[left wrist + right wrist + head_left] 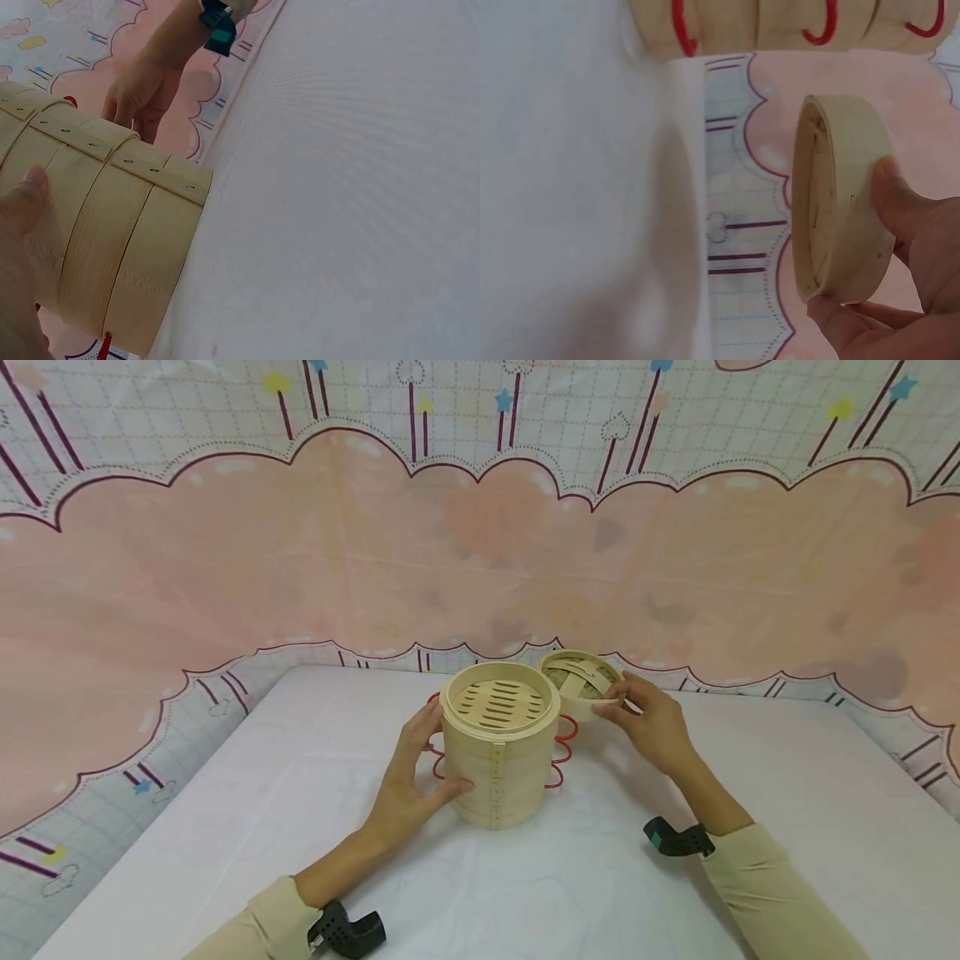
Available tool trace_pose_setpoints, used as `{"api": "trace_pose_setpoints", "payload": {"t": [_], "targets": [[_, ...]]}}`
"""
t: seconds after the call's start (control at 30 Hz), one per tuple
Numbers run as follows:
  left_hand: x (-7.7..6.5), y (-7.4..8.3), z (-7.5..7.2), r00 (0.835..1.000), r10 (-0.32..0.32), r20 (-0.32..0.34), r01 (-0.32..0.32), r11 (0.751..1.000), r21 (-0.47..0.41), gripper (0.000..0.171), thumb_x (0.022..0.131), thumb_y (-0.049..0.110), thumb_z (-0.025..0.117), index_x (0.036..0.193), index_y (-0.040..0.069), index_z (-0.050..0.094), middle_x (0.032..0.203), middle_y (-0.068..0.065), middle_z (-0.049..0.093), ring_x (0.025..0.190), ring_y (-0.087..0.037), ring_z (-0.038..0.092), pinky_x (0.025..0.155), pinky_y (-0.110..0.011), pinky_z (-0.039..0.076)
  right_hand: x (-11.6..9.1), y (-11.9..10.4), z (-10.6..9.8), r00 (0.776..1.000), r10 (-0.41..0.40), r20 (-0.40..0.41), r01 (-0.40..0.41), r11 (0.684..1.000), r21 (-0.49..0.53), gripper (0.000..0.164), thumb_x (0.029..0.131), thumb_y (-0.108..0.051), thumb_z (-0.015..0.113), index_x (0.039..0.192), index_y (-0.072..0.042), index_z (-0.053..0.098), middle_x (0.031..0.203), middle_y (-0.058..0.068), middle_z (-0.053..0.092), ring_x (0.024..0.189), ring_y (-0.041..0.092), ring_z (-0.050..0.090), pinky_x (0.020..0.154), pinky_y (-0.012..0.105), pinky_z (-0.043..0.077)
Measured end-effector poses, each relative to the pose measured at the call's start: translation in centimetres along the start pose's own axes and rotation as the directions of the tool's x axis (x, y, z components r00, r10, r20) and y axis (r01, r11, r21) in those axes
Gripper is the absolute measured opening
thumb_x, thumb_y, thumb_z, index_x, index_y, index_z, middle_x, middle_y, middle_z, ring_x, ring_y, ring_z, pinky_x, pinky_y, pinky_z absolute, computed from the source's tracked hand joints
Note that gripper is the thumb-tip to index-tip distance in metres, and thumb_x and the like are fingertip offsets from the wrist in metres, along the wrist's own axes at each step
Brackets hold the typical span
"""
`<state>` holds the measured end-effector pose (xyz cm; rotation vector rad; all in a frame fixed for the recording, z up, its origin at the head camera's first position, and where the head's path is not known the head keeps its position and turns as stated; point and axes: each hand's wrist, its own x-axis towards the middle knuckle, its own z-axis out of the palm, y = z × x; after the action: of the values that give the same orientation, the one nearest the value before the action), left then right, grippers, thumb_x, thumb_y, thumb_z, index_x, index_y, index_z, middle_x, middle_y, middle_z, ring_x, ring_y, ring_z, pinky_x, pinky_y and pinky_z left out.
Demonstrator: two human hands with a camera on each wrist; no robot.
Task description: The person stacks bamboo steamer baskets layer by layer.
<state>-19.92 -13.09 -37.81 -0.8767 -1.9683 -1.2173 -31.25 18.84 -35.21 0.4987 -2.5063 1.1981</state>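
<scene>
A stack of bamboo steamer baskets (495,777) stands upright on the table, with a slotted top surface and red cord loops (564,750) on its sides. My left hand (408,777) grips the stack from the left, thumb across the front and fingers around the side. In the left wrist view, the thumb (26,199) lies on the wall of the stacked baskets (112,217). Behind the stack and to its right, my right hand (651,718) holds a round woven bamboo lid (577,677) by its rim. The right wrist view shows the lid (859,202) raised off the table, its hollow underside partly visible.
A white table (570,893) spreads out around the stack. Behind it hangs a peach and white patterned cloth (450,552), which also borders the table's sides. Black wrist cameras (678,839) sit on both wrists, beside beige sleeves (765,885).
</scene>
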Motion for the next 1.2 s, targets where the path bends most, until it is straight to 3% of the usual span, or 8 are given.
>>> {"api": "trace_pose_setpoints", "payload": {"t": [0.1, 0.33, 0.77, 1.2], "targets": [[0.0, 0.1, 0.0, 1.000, -0.001, 0.001, 0.001, 1.000, 0.001, 0.095, 0.064, -0.011, 0.081, 0.145, 0.000, 0.031, 0.149, -0.022, 0.028, 0.130, -0.021, 0.035, 0.087, -0.026, 0.039, 0.0, -0.6, -0.4, 1.000, -0.016, -0.012, 0.016, 1.000, -0.003, 0.024, 0.086, -0.029, 0.073, 0.089, -0.009, 0.060, 0.137, 0.017, 0.050, 0.131, 0.034, 0.040, 0.093, 0.043, 0.047], [0.0, 0.0, 0.0, 1.000, 0.013, 0.000, -0.013, 1.000, -0.003, 0.096, 0.063, -0.012, 0.081, 0.145, -0.001, 0.031, 0.149, -0.023, 0.028, 0.133, -0.023, 0.032, 0.085, -0.030, 0.041, -0.2, -1.8, -1.2, 0.997, -0.062, -0.037, 0.063, 0.998, 0.026, 0.024, 0.085, -0.026, 0.074, 0.090, -0.007, 0.061, 0.143, 0.016, 0.045, 0.132, 0.031, 0.040, 0.090, 0.039, 0.048], [-0.2, 0.1, -0.2, 1.000, -0.003, 0.001, 0.003, 1.000, -0.001, 0.095, 0.064, -0.011, 0.081, 0.144, 0.000, 0.031, 0.149, -0.023, 0.027, 0.132, -0.021, 0.034, 0.086, -0.027, 0.039, -0.9, -4.1, -3.1, 0.998, -0.017, -0.058, 0.022, 0.995, 0.101, 0.030, 0.088, -0.029, 0.071, 0.097, -0.004, 0.059, 0.148, 0.017, 0.036, 0.125, 0.037, 0.046, 0.089, 0.040, 0.047], [-0.1, 0.2, -0.2, 1.000, -0.007, 0.006, 0.007, 1.000, -0.001, 0.093, 0.065, -0.009, 0.082, 0.144, -0.002, 0.031, 0.149, -0.025, 0.027, 0.130, -0.020, 0.035, 0.086, -0.027, 0.039, -1.5, -5.8, -3.7, 0.999, -0.026, -0.026, 0.031, 0.978, 0.204, 0.031, 0.088, -0.025, 0.070, 0.101, 0.000, 0.057, 0.151, 0.013, 0.033, 0.126, 0.035, 0.046, 0.086, 0.027, 0.048]]}}
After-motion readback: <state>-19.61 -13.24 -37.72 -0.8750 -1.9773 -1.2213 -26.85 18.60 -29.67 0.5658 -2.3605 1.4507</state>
